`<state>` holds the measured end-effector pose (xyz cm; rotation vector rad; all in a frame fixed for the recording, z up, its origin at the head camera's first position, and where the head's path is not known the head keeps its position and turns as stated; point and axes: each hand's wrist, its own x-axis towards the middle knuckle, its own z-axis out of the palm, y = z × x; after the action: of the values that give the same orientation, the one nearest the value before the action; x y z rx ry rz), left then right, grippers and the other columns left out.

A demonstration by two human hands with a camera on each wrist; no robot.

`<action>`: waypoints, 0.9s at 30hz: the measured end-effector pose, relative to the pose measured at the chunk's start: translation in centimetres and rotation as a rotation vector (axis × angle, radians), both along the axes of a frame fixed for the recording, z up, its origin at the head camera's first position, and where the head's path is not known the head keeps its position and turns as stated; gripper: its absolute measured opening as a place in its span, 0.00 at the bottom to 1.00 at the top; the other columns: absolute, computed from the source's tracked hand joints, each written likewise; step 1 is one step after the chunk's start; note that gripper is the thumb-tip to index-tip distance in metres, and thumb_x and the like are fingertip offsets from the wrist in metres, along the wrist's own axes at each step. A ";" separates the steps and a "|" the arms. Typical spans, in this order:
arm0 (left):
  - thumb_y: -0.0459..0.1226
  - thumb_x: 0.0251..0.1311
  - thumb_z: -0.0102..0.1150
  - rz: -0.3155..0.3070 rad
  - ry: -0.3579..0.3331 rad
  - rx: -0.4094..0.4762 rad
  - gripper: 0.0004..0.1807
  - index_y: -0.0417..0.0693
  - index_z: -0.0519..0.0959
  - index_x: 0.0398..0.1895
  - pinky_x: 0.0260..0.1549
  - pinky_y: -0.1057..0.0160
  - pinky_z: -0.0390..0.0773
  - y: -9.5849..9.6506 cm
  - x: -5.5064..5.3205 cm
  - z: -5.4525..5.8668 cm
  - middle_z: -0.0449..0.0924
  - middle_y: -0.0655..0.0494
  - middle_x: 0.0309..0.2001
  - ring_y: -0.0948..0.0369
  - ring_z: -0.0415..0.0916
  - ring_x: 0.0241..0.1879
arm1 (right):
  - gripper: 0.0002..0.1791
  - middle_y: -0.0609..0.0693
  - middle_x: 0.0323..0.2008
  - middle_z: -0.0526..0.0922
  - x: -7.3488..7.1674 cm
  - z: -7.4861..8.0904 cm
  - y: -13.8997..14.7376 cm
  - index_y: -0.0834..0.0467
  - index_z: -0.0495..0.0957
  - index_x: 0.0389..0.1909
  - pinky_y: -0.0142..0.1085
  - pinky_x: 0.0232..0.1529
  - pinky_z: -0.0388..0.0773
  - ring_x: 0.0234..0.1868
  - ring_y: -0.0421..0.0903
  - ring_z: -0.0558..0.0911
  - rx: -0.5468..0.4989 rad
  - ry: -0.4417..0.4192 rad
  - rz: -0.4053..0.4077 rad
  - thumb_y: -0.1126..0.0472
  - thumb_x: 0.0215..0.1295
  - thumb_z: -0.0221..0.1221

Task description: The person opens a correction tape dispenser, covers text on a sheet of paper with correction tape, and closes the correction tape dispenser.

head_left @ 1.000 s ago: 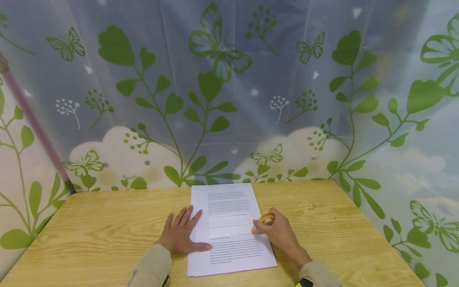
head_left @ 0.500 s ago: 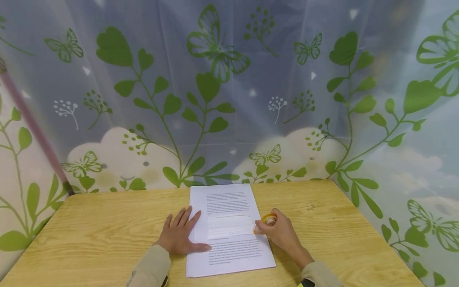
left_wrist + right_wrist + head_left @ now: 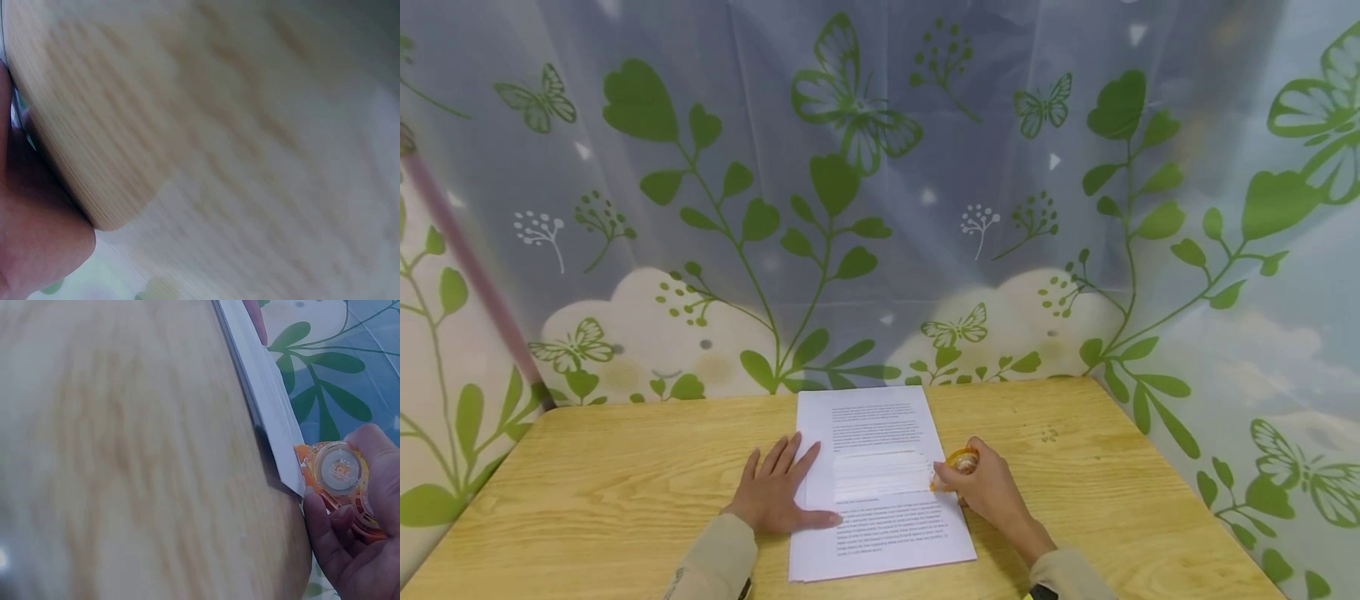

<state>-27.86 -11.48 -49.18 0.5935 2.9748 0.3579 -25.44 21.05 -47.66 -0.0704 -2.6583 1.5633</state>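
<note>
A stack of printed paper sheets (image 3: 812, 546) lies on the wooden table. Across the middle of its top page runs a band of white correction strips (image 3: 880, 475), with printed lines above and below. My left hand (image 3: 771, 492) rests spread on the left edge of the stack, thumb reaching onto the page. At the right side my right hand (image 3: 992, 492) pinches an orange, see-through correction tape dispenser (image 3: 962, 460), its tip at the right end of the white band. In the right wrist view, the correction tape dispenser (image 3: 340, 472) sits between thumb and fingers, beside the paper's edge.
The wooden table (image 3: 647, 467) extends to both sides of the paper. A curtain (image 3: 880, 275) printed with green leaves and butterflies hangs right behind it and along the sides. The left wrist view shows mostly blurred tabletop.
My right hand has shifted slightly right with the correction tape dispenser, staying near the end of the white band. The left hand has kept its place on the paper.
</note>
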 end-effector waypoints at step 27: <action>0.78 0.40 0.50 0.001 -0.028 -0.007 0.61 0.56 0.52 0.75 0.65 0.38 0.36 0.3 0.7 1.5 0.42 0.47 0.75 0.47 0.39 0.73 | 0.22 0.51 0.23 0.79 0.0 -0.2 0.0 0.60 0.65 0.32 0.35 0.19 0.78 0.17 0.45 0.78 0.013 0.007 -0.012 0.51 0.58 0.67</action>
<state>-27.18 -11.22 -47.65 0.5811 2.9486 0.3524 -25.44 21.05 -47.88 -0.0798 -2.6575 1.5397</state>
